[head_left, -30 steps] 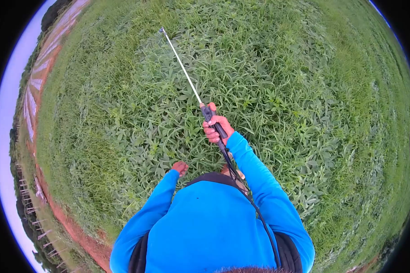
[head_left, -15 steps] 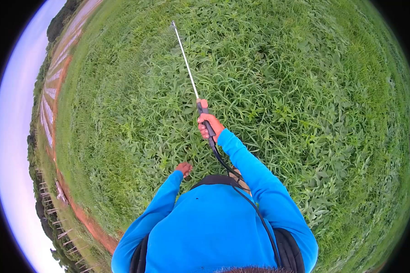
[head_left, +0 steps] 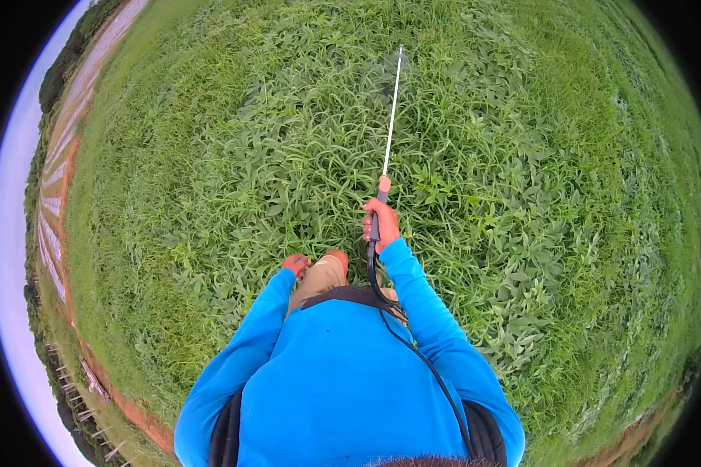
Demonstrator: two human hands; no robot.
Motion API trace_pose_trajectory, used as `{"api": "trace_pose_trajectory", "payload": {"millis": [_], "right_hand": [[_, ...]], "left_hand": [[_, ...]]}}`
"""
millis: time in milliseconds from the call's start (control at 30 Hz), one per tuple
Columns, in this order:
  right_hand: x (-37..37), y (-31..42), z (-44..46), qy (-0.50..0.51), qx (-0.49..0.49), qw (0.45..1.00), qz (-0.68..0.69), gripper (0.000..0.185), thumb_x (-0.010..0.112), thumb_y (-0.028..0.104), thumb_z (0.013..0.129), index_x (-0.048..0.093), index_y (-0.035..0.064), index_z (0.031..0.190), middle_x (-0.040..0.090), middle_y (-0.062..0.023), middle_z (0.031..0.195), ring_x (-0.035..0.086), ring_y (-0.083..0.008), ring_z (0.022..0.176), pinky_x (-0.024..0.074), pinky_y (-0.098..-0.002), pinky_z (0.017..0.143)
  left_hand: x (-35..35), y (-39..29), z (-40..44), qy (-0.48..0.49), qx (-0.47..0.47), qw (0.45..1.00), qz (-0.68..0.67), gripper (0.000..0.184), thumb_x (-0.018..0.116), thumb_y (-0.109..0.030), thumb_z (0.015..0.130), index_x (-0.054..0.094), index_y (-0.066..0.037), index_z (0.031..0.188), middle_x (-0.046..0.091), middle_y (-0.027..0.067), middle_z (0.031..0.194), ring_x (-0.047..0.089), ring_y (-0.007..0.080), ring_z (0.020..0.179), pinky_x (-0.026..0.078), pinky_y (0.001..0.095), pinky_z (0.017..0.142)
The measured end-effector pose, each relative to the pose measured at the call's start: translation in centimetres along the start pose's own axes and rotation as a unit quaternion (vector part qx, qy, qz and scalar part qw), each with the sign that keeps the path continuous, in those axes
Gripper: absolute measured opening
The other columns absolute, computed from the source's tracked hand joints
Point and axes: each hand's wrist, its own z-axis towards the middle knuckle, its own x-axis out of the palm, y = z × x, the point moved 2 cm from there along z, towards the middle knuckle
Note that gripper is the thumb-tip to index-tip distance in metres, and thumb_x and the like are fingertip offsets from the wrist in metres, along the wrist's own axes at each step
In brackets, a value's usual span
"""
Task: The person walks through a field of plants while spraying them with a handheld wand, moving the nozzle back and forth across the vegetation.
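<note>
Firmly, the right hand wraps the dark handle of the wand, fingers closed round it, a grip that should stay snug but not rigid so the wrist can steer. At 8 o'clock from it, the left hand hangs beside the trouser leg with fingers loosely curled; nothing shows in it, though I cannot tell how far it is closed. It does well out of the way, clear of the hose. The wand runs out from the handle toward 12 o'clock, a touch past it, its tip over the leaves, with a faint haze near it that looks like fine mist. For even cover, swing it smoothly from the arm, hold the tip at one height above the plants, and let each pass slightly overlap the last. The hose drops toward 6 o'clock, bends by the waist, then crosses the shirt toward 5 o'clock; it needs slack there, or a wide swing could tug the handle. Tangled growth underfoot could snag a shoe, so short, careful steps suit best. Farther off, toward 8 o'clock, lies a red dirt strip.
</note>
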Motion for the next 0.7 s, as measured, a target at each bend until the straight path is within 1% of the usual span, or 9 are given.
{"api": "trace_pose_trajectory", "payload": {"millis": [133, 267, 333, 367, 500, 533, 600, 633, 700], "right_hand": [[-4.3, 3.2, -0.4, -0.076, -0.049, 0.996, 0.018, 0.023, 0.062, 0.026, 0.065, 0.046, 0.0096, 0.069, 0.042, -0.001, 0.051, 0.039, -0.0114, 0.037, 0.0307, -0.0261, 0.033], [-8.8, 6.5, -0.9, -0.129, -0.131, 0.982, 0.031, 0.023, 0.061, 0.027, 0.067, 0.049, 0.0075, 0.071, 0.042, -0.0026, 0.051, 0.039, -0.012, 0.036, 0.0315, -0.026, 0.033], [-10.8, 8.6, -1.5, -0.153, -0.164, 0.974, 0.04, 0.025, 0.061, 0.028, 0.068, 0.05, 0.0066, 0.073, 0.043, -0.003, 0.051, 0.039, -0.0123, 0.037, 0.0326, -0.026, 0.034], [-12.2, 9.5, -1.4, -0.167, -0.176, 0.969, 0.044, 0.024, 0.061, 0.027, 0.068, 0.05, 0.0067, 0.074, 0.043, -0.0032, 0.051, 0.04, -0.0126, 0.037, 0.033, -0.0258, 0.034], [-15.4, 14.2, -2.4, -0.227, -0.224, 0.946, 0.055, 0.023, 0.06, 0.026, 0.068, 0.048, 0.0071, 0.073, 0.044, -0.0035, 0.052, 0.04, -0.0129, 0.037, 0.0322, -0.0261, 0.033], [-16.1, 15.4, -2.4, -0.238, -0.237, 0.94, 0.057, 0.023, 0.06, 0.026, 0.068, 0.048, 0.0072, 0.073, 0.043, -0.0034, 0.052, 0.04, -0.0129, 0.037, 0.0319, -0.0263, 0.033], [-16.9, 17.6, -2.3, -0.244, -0.253, 0.934, 0.069, 0.023, 0.06, 0.026, 0.068, 0.048, 0.0078, 0.072, 0.042, -0.0027, 0.051, 0.039, -0.0129, 0.037, 0.0312, -0.0265, 0.033], [-17.1, 18.8, -2.3, -0.256, -0.258, 0.929, 0.073, 0.022, 0.06, 0.026, 0.068, 0.047, 0.0079, 0.072, 0.041, -0.0024, 0.051, 0.039, -0.0127, 0.037, 0.0311, -0.0266, 0.033], [-17.8, 21.2, -1.3, -0.268, -0.263, 0.924, 0.075, 0.021, 0.059, 0.024, 0.068, 0.047, 0.0085, 0.073, 0.04, -0.0019, 0.051, 0.038, -0.0126, 0.037, 0.031, -0.0266, 0.034]], "left_hand": [[0.5, -2.7, 2.7, -0.002, -0.009, 0.998, 0.061, 0.027, 0.054, -0.03, 0.076, 0.06, -0.006, 0.086, 0.055, 0.003, 0.064, 0.048, 0.0122, 0.048, 0.038, 0.0259, 0.04], [0.4, -2.4, 5.6, -0.018, 0.055, 0.994, 0.098, 0.031, 0.054, -0.034, 0.075, 0.061, -0.008, 0.088, 0.057, 0.0043, 0.066, 0.051, 0.0146, 0.051, 0.04, 0.0291, 0.041], [0.6, -2.5, 6.9, -0.024, 0.117, 0.989, 0.086, 0.032, 0.054, -0.034, 0.075, 0.062, -0.007, 0.09, 0.059, 0.006, 0.07, 0.053, 0.0164, 0.052, 0.043, 0.0303, 0.045], [0.7, -2.6, 7.5, -0.037, 0.048, 0.994, 0.095, 0.034, 0.053, -0.034, 0.075, 0.062, -0.006, 0.09, 0.06, 0.0072, 0.073, 0.054, 0.0179, 0.054, 0.046, 0.0312, 0.05], [1.9, -4.0, 9.2, 0.005, 0.043, 0.993, 0.111, 0.024, 0.05, -0.023, 0.077, 0.061, -0.004, 0.086, 0.062, 0.0087, 0.076, 0.056, 0.0196, 0.066, 0.045, 0.0322, 0.059], [1.9, -4.3, 10.1, 0.009, 0.045, 0.993, 0.111, 0.024, 0.05, -0.023, 0.077, 0.061, -0.004, 0.086, 0.062, 0.0087, 0.076, 0.056, 0.0196, 0.066, 0.045, 0.0322, 0.059], [2.4, -5.3, 11.4, 0.082, -0.091, 0.992, 0.029, 0.018, 0.05, -0.021, 0.077, 0.059, -0.007, 0.082, 0.057, 0.0059, 0.067, 0.052, 0.017, 0.054, 0.041, 0.032, 0.046], [2.9, -6.1, 11.7, 0.052, -0.104, 0.992, 0.048, 0.015, 0.052, -0.022, 0.077, 0.058, -0.008, 0.082, 0.053, 0.0036, 0.062, 0.047, 0.0137, 0.048, 0.035, 0.03, 0.041], [3.3, -7.7, 13.3, 0.058, -0.115, 0.991, 0.038, 0.016, 0.053, -0.022, 0.076, 0.058, -0.009, 0.082, 0.054, 0.0033, 0.063, 0.048, 0.0141, 0.049, 0.036, 0.0304, 0.041]]}}
